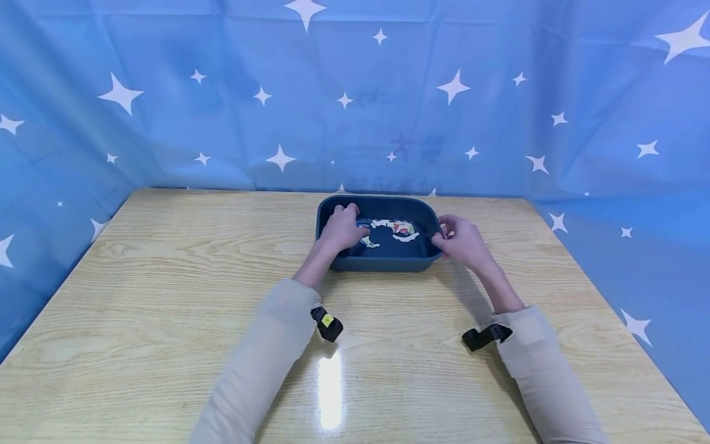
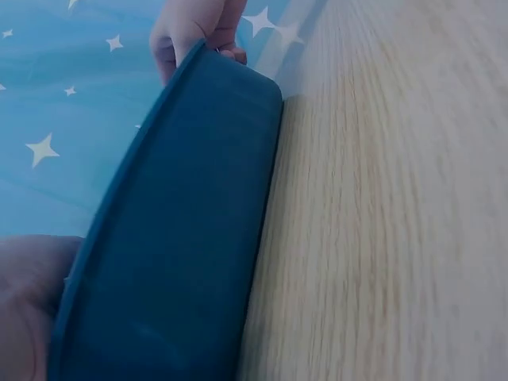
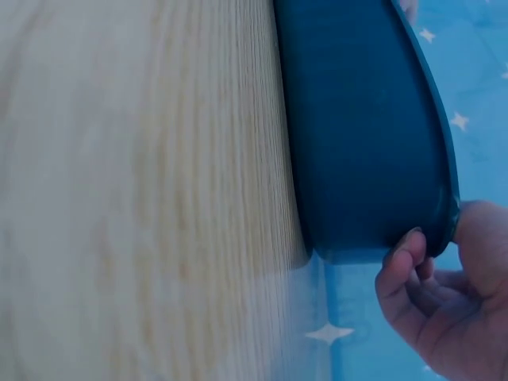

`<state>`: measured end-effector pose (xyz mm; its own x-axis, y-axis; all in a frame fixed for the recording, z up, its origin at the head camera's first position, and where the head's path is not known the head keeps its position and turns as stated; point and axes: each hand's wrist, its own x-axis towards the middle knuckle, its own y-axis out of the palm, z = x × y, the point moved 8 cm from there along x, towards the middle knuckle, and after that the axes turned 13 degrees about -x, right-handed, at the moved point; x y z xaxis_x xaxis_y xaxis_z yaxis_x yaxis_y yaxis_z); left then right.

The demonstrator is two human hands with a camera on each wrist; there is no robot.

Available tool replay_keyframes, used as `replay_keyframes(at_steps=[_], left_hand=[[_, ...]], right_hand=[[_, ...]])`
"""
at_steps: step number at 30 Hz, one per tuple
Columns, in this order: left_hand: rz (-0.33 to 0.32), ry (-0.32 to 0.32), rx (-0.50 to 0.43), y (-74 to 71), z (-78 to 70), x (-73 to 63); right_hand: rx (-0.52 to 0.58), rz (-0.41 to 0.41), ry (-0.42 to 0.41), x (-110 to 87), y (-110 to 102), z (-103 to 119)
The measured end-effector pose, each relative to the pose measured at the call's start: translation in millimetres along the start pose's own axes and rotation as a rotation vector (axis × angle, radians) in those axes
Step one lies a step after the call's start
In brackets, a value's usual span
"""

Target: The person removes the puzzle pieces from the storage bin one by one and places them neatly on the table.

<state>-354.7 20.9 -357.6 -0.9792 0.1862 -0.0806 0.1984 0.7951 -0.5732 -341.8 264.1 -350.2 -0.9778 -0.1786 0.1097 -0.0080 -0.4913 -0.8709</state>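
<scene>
A dark teal plastic tub (image 1: pixel 383 264) stands upright at the far middle of the table. On its floor lie several thin, irregular colourful pieces with white edges (image 1: pixel 403 228). My left hand (image 1: pixel 342 227) reaches over the left end into the tub, thumb close above a piece (image 1: pixel 368 242) there. Its lower fingers are hidden, and I cannot tell whether they hold anything. My right hand (image 1: pixel 459 239) pinches the rim at the right end, thumb at the inner side and fingers curled outside. In the right wrist view those fingers (image 3: pixel 397 282) touch the outer wall.
The light wood table (image 1: pixel 166 308) stretches in front of the tub and to both sides. A blue star-patterned curtain (image 1: pixel 333 123) hangs right behind its back edge. Black cameras (image 1: pixel 328 325) are strapped at both sleeve cuffs.
</scene>
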Motion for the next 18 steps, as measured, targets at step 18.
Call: replay_keyframes(at_steps=[18], left_hand=[[-0.019, -0.103, 0.11, 7.2, 13.9, 11.1]], right_hand=[[0.014, 0.026, 0.022, -1.7, 1.1, -1.5]])
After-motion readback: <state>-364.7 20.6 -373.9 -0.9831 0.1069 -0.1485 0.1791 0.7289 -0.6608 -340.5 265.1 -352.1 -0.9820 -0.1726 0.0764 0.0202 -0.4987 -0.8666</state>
